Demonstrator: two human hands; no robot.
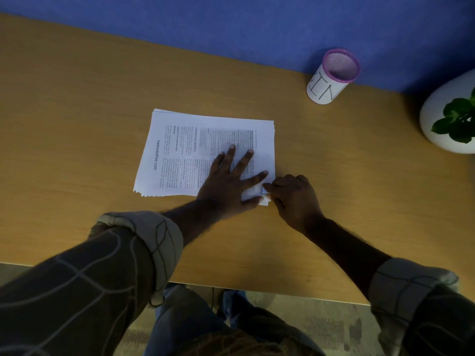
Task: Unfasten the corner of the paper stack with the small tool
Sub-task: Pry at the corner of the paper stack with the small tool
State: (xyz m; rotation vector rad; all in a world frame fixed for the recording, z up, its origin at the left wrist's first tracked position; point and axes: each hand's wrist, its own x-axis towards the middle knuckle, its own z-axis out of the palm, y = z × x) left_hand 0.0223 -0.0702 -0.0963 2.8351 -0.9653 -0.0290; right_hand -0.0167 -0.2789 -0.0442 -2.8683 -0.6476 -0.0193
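Paper stack (180, 150): loose white printed sheets, edges slightly fanned at the near left corner, lying flat near the middle of a tan wood-grain desk (77, 98). Top sheet carries dense columns of small print running sideways to the viewer, plus one larger line of text near its left edge. Left hand (228, 176) lies palm-down on the right half of the top sheet, fingers straight and spread wide, thumb stretched along the near edge toward the near right corner. Right hand (295, 196) sits just beside that corner, on the desk off the sheet's right edge, fingers curled, thumb and forefinger pinching a small tool (264, 191), of which only a little shiny metallic tip shows between the fingertips; its shape cannot be made out. Tip touches the paper at the corner, between the left forefinger and left thumb. Both forearms bare, patterned sleeves rolled up. At the desk's far edge, against a blue fabric-textured wall (231, 27), stands a cylindrical mesh cup (331, 78) with pink rim and white hand-lettered paper wrap. Far right: rounded white pot (434, 111), smooth, with glossy green leaves (457, 119).
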